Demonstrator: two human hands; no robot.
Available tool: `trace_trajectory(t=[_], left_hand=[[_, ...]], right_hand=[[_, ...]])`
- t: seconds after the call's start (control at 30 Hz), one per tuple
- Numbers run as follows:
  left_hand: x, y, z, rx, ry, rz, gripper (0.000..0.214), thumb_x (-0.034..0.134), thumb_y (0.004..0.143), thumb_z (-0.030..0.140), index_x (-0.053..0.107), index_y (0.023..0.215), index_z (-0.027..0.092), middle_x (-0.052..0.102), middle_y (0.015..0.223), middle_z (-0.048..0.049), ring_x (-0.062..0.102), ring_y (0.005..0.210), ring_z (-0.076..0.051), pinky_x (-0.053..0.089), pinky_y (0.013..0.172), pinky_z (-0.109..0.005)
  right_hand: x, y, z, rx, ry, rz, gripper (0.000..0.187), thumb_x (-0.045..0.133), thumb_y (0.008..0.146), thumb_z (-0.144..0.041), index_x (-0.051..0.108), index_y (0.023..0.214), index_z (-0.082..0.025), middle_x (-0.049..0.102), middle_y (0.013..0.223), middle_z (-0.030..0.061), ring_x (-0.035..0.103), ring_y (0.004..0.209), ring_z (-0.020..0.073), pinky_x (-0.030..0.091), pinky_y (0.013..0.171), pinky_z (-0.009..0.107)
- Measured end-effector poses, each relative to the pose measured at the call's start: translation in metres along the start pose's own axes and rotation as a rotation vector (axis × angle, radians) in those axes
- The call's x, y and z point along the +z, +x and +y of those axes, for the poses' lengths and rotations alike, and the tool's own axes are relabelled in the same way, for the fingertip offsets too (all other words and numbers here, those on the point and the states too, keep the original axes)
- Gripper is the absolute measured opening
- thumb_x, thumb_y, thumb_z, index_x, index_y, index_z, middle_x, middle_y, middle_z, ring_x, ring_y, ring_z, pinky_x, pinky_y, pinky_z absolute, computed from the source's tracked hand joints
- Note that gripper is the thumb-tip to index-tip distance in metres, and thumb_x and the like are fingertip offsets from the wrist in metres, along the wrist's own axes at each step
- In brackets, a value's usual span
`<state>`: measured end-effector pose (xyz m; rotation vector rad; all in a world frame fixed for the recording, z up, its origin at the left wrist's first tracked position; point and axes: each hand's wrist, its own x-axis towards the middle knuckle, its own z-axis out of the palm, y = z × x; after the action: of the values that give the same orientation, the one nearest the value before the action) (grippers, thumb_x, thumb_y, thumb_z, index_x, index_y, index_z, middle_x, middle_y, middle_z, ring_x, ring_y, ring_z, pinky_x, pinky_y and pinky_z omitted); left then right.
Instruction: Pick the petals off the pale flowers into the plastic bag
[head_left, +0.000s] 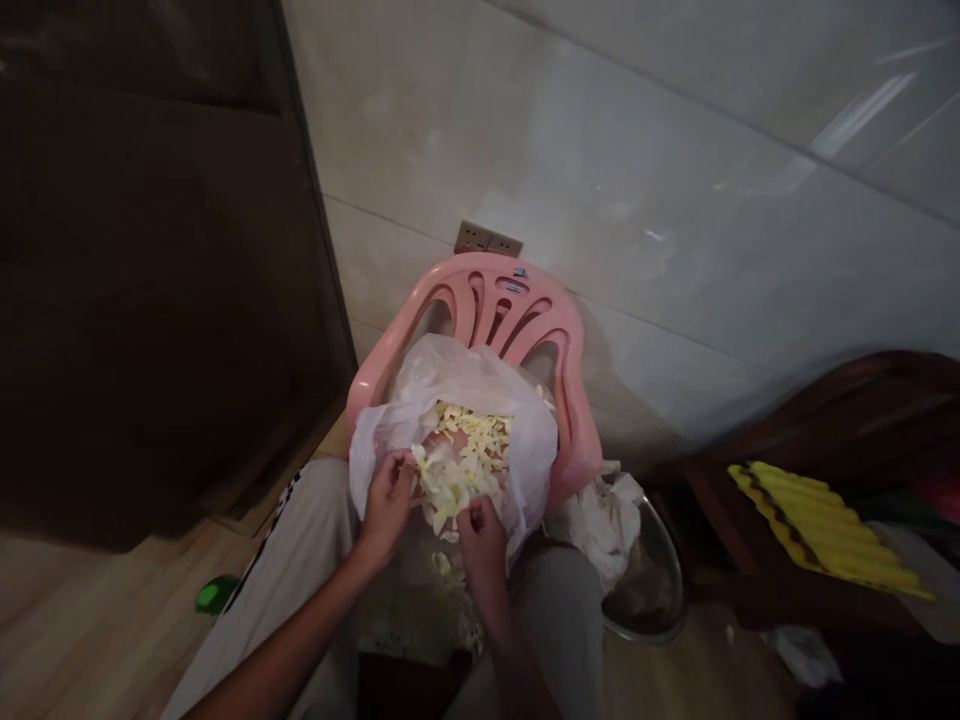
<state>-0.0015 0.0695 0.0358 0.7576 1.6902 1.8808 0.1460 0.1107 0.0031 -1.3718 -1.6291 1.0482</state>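
Note:
A white plastic bag (532,430) lies spread open on the seat of a pink plastic chair (577,410). Inside it is a heap of small pale yellow petal-like pieces (480,432). Larger white petal-like pieces (454,482), some with green-yellow parts, are nearer me, between my hands. My left hand (388,500) is closed in a pinch at their left edge, touching a white piece. At their lower right, my right hand (482,535) has its fingers curled together; whatever they grip is too small to make out. More pale bits lie below the hands, in shadow.
Right of the chair, a metal basin (660,580) holds a crumpled white bag (604,520). A yellow ridged item (825,525) rests on dark wooden furniture (720,520). Dark cabinet (165,300) at left, tiled wall with sockets (487,240) behind, green object (216,595) on the floor.

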Motion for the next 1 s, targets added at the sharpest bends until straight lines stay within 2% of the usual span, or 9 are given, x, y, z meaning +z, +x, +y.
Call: trace_trajectory(t=[0.1, 0.2, 0.3, 0.43, 0.53, 0.6, 0.67, 0.83, 1.0], left_hand=[[-0.006, 0.01, -0.001, -0.022, -0.086, 0.134, 0.034, 0.057, 0.089, 0.054, 0.062, 0.09, 0.02, 0.064, 0.086, -0.001, 0.06, 0.084, -0.018, 0.047, 0.079, -0.026], [-0.01, 0.015, -0.003, -0.019, -0.083, 0.142, 0.034, 0.059, 0.087, 0.054, 0.063, 0.089, 0.02, 0.065, 0.087, -0.0015, 0.061, 0.085, -0.019, 0.048, 0.081, -0.027], [-0.007, 0.01, -0.006, 0.003, 0.02, 0.036, 0.031, 0.058, 0.089, 0.05, 0.064, 0.087, 0.02, 0.066, 0.086, -0.0017, 0.061, 0.087, -0.019, 0.048, 0.078, -0.027], [0.003, -0.007, -0.009, 0.066, 0.141, -0.172, 0.025, 0.054, 0.092, 0.042, 0.064, 0.088, 0.02, 0.066, 0.086, -0.002, 0.062, 0.085, -0.019, 0.047, 0.076, -0.028], [0.013, -0.018, -0.011, 0.089, 0.156, -0.261, 0.023, 0.053, 0.092, 0.04, 0.063, 0.089, 0.02, 0.065, 0.087, -0.0026, 0.062, 0.085, -0.02, 0.047, 0.079, -0.029], [0.018, -0.022, -0.012, 0.054, 0.121, -0.299, 0.024, 0.053, 0.092, 0.041, 0.063, 0.088, 0.02, 0.065, 0.086, -0.0028, 0.062, 0.084, -0.02, 0.047, 0.079, -0.03], [0.021, -0.024, -0.012, 0.007, 0.075, -0.315, 0.025, 0.054, 0.091, 0.042, 0.063, 0.087, 0.02, 0.065, 0.084, -0.0025, 0.062, 0.082, -0.02, 0.047, 0.077, -0.03], [0.024, -0.024, -0.01, -0.101, -0.033, -0.332, 0.027, 0.06, 0.086, 0.047, 0.065, 0.085, 0.02, 0.065, 0.08, -0.0008, 0.061, 0.078, -0.019, 0.047, 0.074, -0.029], [0.026, -0.024, -0.009, -0.167, -0.108, -0.335, 0.03, 0.067, 0.081, 0.049, 0.067, 0.082, 0.019, 0.066, 0.078, -0.0003, 0.06, 0.077, -0.018, 0.047, 0.073, -0.028]], right_hand=[[-0.003, 0.001, 0.002, 0.008, -0.013, 0.034, 0.013, 0.052, 0.07, -0.031, 0.046, 0.063, -0.023, 0.04, 0.054, -0.0079, 0.041, 0.054, 0.0133, 0.03, 0.054, 0.024], [-0.007, 0.002, 0.002, 0.01, -0.018, 0.059, 0.02, 0.051, 0.079, -0.037, 0.052, 0.066, -0.022, 0.047, 0.057, -0.0052, 0.046, 0.057, 0.0149, 0.034, 0.056, 0.025], [-0.01, 0.0, -0.002, 0.002, -0.002, 0.064, 0.029, 0.052, 0.087, -0.046, 0.062, 0.078, -0.02, 0.054, 0.061, -0.0031, 0.051, 0.058, 0.0164, 0.038, 0.055, 0.026], [-0.007, -0.007, -0.007, -0.085, 0.015, 0.028, 0.037, 0.051, 0.093, -0.046, 0.068, 0.106, -0.018, 0.061, 0.065, -0.0012, 0.056, 0.06, 0.0176, 0.043, 0.056, 0.026], [-0.002, -0.012, -0.007, -0.2, 0.011, -0.031, 0.037, 0.049, 0.096, -0.044, 0.069, 0.117, -0.02, 0.073, 0.091, 0.006, 0.067, 0.083, 0.0212, 0.051, 0.073, 0.03], [0.002, -0.013, -0.005, -0.234, 0.008, -0.05, 0.038, 0.049, 0.096, -0.044, 0.07, 0.117, -0.021, 0.074, 0.109, 0.0094, 0.068, 0.1, 0.0237, 0.052, 0.086, 0.034], [0.003, -0.013, -0.002, -0.227, 0.015, -0.051, 0.038, 0.049, 0.097, -0.045, 0.07, 0.117, -0.02, 0.073, 0.116, 0.0107, 0.067, 0.106, 0.0246, 0.051, 0.092, 0.037], [0.002, -0.01, 0.001, -0.203, 0.05, -0.035, 0.038, 0.049, 0.097, -0.047, 0.071, 0.113, -0.02, 0.075, 0.107, 0.0094, 0.068, 0.096, 0.0233, 0.054, 0.085, 0.035], [0.001, -0.01, 0.001, -0.209, 0.091, -0.035, 0.037, 0.048, 0.097, -0.047, 0.071, 0.112, -0.021, 0.073, 0.085, 0.0048, 0.065, 0.073, 0.0198, 0.052, 0.065, 0.03]])
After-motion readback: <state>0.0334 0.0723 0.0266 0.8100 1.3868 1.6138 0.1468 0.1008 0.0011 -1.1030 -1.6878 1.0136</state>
